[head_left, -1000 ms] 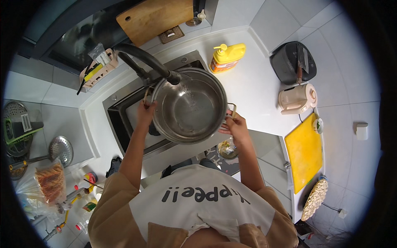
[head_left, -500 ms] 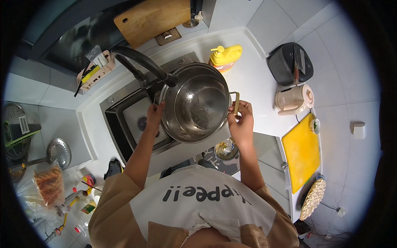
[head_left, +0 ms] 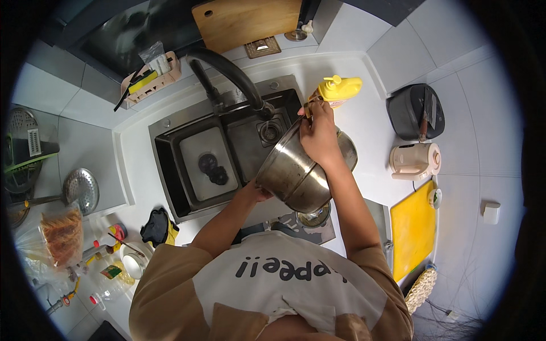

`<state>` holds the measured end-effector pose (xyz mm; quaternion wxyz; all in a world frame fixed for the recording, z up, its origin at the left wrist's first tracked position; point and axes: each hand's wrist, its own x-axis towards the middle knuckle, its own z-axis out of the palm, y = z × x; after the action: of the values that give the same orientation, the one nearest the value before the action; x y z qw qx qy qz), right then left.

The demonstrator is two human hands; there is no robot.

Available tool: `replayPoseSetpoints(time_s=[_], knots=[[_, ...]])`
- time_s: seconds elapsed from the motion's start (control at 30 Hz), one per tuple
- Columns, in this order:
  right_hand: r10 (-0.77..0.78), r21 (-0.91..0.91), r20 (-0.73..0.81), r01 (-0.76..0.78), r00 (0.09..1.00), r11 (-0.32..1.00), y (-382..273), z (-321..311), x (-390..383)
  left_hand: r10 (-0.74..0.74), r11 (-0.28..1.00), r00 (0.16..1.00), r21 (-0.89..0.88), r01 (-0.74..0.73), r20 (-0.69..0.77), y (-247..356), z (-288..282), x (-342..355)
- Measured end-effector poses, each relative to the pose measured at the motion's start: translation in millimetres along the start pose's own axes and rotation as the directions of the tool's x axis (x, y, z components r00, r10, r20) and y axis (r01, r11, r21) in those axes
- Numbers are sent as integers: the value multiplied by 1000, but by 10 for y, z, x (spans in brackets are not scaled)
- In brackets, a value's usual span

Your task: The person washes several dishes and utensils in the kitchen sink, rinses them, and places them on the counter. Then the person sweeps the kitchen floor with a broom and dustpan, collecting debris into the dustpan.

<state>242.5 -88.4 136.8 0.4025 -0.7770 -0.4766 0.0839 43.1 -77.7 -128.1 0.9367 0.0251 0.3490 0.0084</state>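
My right hand point(head_left: 317, 133) is closed on a handle at the upper rim of the steel pot point(head_left: 293, 176), which is tipped so that its shiny outer side shows. My left hand point(head_left: 259, 192) holds the pot low on its left, with fingers partly hidden behind it. Left of the pot is the double steel sink point(head_left: 196, 136), with dark round objects point(head_left: 213, 169) in the left basin and a black faucet point(head_left: 247, 82) over the right one. A yellow pump bottle point(head_left: 341, 90) stands just beyond my right hand.
On the right are a black appliance point(head_left: 406, 108), a cream kettle point(head_left: 412, 160) and a yellow board point(head_left: 412, 227). At left are a hanging skimmer point(head_left: 81, 190), bagged food point(head_left: 60, 241) and bottles point(head_left: 116, 273). A peach caddy point(head_left: 162, 79) and wooden board point(head_left: 244, 20) are behind the sink.
The pot has moved right from under the faucet and tipped over from upright, uncovering the sink. My right hand has risen toward the bottle, and my left has moved right.
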Motion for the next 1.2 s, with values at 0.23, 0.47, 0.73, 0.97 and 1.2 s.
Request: replayPoseSetpoints(time_s=[0.23, 0.47, 0.73, 0.97, 1.2], knots=[[30, 58, 33, -31, 999, 998, 27, 73, 7, -63, 998, 973, 17, 68, -224, 126, -2, -139], [151, 210, -19, -144, 988, 967, 112, -250, -354, 15, 957, 934, 274, 89, -357, 135, 21, -284], [325, 521, 20, -287, 946, 804, 346, -298, -703, 428, 793, 824, 591, -147, -370, 687, 60, -804], [591, 418, 157, -596, 791, 686, 869, 35, -783, 730, 509, 593, 850, -137, -341, 1161, 121, -997], [726, 564, 354, -754, 590, 337, 1472, 382, -846, 727, 475, 598, 876, -83, -338, 1155, -95, -710]])
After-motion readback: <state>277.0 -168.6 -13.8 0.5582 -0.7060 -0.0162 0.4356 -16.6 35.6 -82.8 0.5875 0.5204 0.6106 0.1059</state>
